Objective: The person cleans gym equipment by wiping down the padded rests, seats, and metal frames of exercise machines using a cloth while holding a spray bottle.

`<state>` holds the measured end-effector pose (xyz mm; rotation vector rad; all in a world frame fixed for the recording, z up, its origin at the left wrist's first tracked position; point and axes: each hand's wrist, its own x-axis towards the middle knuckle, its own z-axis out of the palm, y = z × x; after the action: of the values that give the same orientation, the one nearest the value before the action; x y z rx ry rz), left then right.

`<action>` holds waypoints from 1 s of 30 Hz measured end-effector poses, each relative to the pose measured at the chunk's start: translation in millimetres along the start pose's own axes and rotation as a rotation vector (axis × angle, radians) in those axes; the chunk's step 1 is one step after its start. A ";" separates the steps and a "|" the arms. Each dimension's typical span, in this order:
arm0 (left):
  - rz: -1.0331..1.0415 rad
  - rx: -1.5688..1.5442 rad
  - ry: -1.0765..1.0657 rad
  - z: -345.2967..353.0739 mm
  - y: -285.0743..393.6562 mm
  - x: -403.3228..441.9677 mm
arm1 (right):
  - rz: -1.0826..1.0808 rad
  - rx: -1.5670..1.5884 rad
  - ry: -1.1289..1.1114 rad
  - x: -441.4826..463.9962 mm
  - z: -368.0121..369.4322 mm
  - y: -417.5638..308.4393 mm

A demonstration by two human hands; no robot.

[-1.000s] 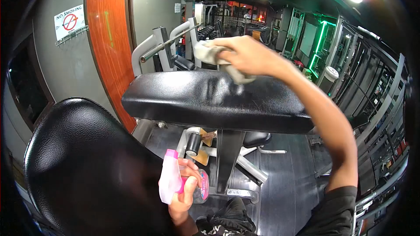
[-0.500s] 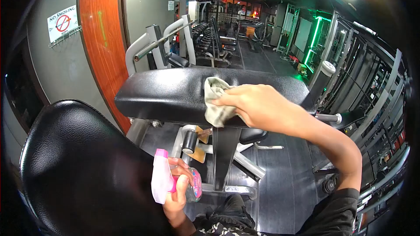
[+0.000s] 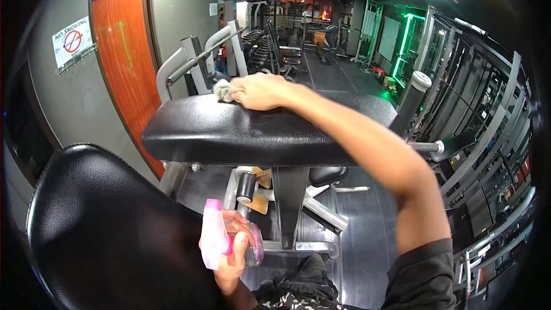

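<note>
My right hand [image 3: 261, 90] is closed on a crumpled pale cloth [image 3: 224, 90], which sits at the far top edge of a black padded bench pad [image 3: 195, 126]. The forearm reaches across the pad from the right. Low in the view, my left hand [image 3: 234, 252] grips a spray bottle [image 3: 213, 232] with a white and pink trigger head and a clear body. The fingers wrap around the bottle's neck, hiding part of it. Left of that hand stands a large black seat back [image 3: 109, 212].
A metal post [image 3: 290, 206] holds up the pad above the dark floor. Behind it is a machine with a grey bar [image 3: 206, 54]. A brown door [image 3: 126, 69] and a no-smoking sign [image 3: 73, 43] are at left. Metal racks [image 3: 488, 109] line the right side.
My right hand has moved the cloth left and away from me, from the pad's middle front to its far edge. The left hand keeps its hold on the spray bottle.
</note>
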<state>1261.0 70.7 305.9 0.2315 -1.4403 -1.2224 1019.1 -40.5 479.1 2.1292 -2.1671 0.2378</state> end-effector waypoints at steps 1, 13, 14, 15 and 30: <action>-0.011 -0.029 0.007 0.8 2.2 1.4 | 0.006 0.002 0.007 4.2 -2.7 -4.3; 0.014 -0.025 -0.018 0.3 -3.2 3.1 | 0.234 -0.113 -0.679 101.6 -8.5 52.9; -0.014 -0.060 -0.020 4.0 -0.3 3.1 | 0.270 -0.103 -0.667 118.8 -3.4 51.3; -0.039 -0.095 -0.021 5.8 1.4 3.2 | 0.371 0.196 -0.482 121.3 -5.3 41.1; -0.033 -0.096 -0.016 -15.5 -1.5 -0.7 | 0.397 0.566 -1.089 71.6 -38.7 45.0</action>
<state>1273.2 62.4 300.9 0.1801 -1.3922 -1.3194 970.9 -103.5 527.8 2.3755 -3.4781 -0.4770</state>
